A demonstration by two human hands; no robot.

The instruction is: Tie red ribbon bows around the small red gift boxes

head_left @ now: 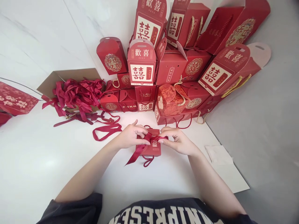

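A small red gift box point(156, 150) with pale lettering and twisted cord handles lies on the white table in front of me. Across its top runs a dark red ribbon point(137, 153), crossed near the middle, with one tail hanging toward me on the left. My left hand point(133, 135) pinches the ribbon between thumb and fingers at the box's left side. From the right, my right hand point(176, 140) pinches a looped part of the same ribbon. Both hands hover just over the box lid, and part of the box is hidden beneath them.
Red gift boxes point(171, 70) with cord handles stand stacked at the back. An open cardboard box point(48, 84) holds a heap of red ribbons point(77, 93) at the back left. A loose ribbon point(102, 128) lies nearby. White tissue point(218, 154) rests by the table's right edge.
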